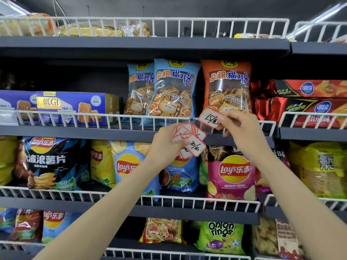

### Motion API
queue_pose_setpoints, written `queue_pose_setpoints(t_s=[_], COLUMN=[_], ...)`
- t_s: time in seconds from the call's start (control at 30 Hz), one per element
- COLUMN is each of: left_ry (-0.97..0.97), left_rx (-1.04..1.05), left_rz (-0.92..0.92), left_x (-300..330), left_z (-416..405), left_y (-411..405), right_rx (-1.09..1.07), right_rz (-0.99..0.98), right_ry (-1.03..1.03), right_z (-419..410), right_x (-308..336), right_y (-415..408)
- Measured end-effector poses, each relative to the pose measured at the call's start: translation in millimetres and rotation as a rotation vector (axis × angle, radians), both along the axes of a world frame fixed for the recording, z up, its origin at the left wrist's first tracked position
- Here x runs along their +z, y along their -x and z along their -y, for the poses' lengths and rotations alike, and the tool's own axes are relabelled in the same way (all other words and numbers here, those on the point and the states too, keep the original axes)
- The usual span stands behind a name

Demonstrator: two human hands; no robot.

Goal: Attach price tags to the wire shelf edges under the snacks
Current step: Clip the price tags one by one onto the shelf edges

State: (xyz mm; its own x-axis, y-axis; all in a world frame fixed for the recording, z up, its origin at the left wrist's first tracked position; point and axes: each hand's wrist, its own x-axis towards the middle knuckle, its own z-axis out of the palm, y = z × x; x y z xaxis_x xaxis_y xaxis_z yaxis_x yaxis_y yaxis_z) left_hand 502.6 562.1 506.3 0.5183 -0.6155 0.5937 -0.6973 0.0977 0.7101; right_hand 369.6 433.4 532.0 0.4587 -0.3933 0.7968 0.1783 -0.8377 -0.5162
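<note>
My right hand (pixel 238 126) pinches a single white price tag (pixel 209 118) with a red border and handwritten figures. The tag is held against the white wire shelf edge (pixel 131 116), just below the orange snack bag (pixel 226 87). My left hand (pixel 167 142) grips a fanned stack of several similar price tags (pixel 189 140) a little lower and to the left, in front of the dark shelf front. Two blue snack bags (pixel 169 89) stand to the left of the orange one.
Blue biscuit boxes (pixel 75 106) sit at the left of the same shelf, red packets (pixel 304 102) at the right. Lay's chip bags (pixel 231 171) fill the shelf below, and an onion rings bag (pixel 221 237) lies lower down. Wire rails front every shelf.
</note>
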Motion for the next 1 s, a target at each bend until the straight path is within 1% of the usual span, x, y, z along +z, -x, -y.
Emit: queue_pose_setpoints(t_s=[0.17, 0.27, 0.33, 0.43, 0.53, 0.67, 0.77, 0.9, 1.0], left_ry=[-0.039, -0.041, -0.035, -0.021, -0.027, -0.066, -0.095, -0.102, -0.104], left_rx=[-0.038, -0.061, -0.065, -0.063, -0.060, -0.061, -0.059, -0.060, -0.068], left_rz=[-0.001, -0.036, -0.034, -0.025, -0.032, 0.034, 0.056, 0.084, 0.075], left_x=[4, 2, 0, -3, -6, -7, -6, -4, -3], left_z=[7, 6, 6, 4, 0, -6, -8, -8, -8], left_y=[8, 10, 10, 7, 0, -8, -8, -8, -8], right_rx=[-0.156, -0.227, -0.233, -0.180, -0.153, -0.204, -0.249, -0.374, -0.462], right_rz=[0.008, 0.024, 0.043, 0.045, -0.002, -0.096, -0.127, -0.169, -0.200], right_ry=[0.173, 0.265, 0.282, 0.279, 0.306, 0.370, 0.423, 0.556, 0.617], right_z=[8, 10, 11, 9, 8, 12, 10, 10, 10], right_x=[13, 16, 18, 22, 25, 27, 26, 25, 19], right_y=[-14, -20, -22, -25, -29, -33, -31, -26, -26])
